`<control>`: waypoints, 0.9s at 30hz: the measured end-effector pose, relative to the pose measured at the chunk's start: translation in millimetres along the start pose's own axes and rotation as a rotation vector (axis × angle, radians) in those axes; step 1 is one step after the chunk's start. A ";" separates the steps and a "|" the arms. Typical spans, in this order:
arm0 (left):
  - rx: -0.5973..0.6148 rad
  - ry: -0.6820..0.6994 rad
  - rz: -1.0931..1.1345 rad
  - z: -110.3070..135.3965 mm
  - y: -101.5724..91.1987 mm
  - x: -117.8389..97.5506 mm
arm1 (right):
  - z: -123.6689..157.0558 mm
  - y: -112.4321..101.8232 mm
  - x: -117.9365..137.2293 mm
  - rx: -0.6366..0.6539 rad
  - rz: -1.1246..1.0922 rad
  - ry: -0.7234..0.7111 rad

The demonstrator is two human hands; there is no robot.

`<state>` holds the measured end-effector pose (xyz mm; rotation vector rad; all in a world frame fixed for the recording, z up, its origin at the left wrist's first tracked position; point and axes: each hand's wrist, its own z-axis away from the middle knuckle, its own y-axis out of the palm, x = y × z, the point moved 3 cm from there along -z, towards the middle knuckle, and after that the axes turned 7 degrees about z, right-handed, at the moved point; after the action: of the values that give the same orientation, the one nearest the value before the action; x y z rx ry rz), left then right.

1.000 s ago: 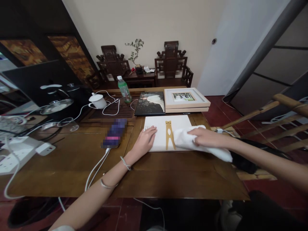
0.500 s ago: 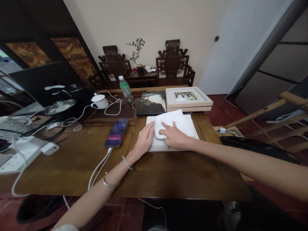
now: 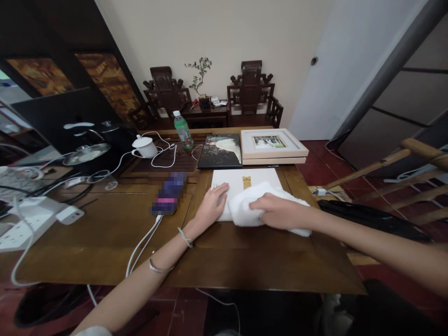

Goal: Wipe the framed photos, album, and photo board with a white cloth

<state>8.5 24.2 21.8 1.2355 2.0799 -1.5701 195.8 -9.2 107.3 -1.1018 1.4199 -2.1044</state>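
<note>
A white panel or album (image 3: pixel 231 177) with a small yellow-brown figure near its middle lies flat on the wooden table (image 3: pixel 224 252). My left hand (image 3: pixel 213 201) rests on its left edge, fingers stretched out and holding nothing. Bunched under my right hand (image 3: pixel 280 211) is a white cloth (image 3: pixel 245 210). My right fingers are closed on it, and it covers the panel's lower right part and hangs past its near right corner. Behind the panel lie a dark picture panel (image 3: pixel 220 150) showing a white dress and a pale wooden photo frame (image 3: pixel 273 145), which sits on another layer.
To the left lie a phone (image 3: pixel 170 193) with a white cable, a power strip (image 3: pixel 31 224) and a clear cup (image 3: pixel 105 181). Farther back stand a lidded white mug (image 3: pixel 145 147), a green-labelled bottle (image 3: pixel 183 130) and a glass-lidded pot (image 3: pixel 87 156). A wooden chair (image 3: pixel 392 172) stands at right.
My right hand has drawn the cloth toward me and to the right, uncovering the panel's far part and the yellow-brown figure. My left hand has stayed at the left edge, its fingers shifting slightly.
</note>
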 end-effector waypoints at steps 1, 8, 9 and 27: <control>0.009 -0.003 -0.005 0.3 0.9 1.1 | -4.7 -4.6 -8.1 -0.038 0.009 0.004; 0.027 0.018 -0.017 1.1 3.3 6.4 | -59.2 -20.7 -43.1 -0.221 0.109 0.145; 0.030 0.021 -0.022 1.0 3.2 6.6 | -68.4 -21.4 -43.4 -0.235 0.107 0.170; 0.075 0.050 -0.054 0.5 2.5 9.6 | -78.0 -46.1 -80.6 -0.276 -0.038 0.286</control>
<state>4.4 28.4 13.7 1.2655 2.1200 -1.6719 191.4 111.9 102.2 -0.9551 1.8825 -2.2097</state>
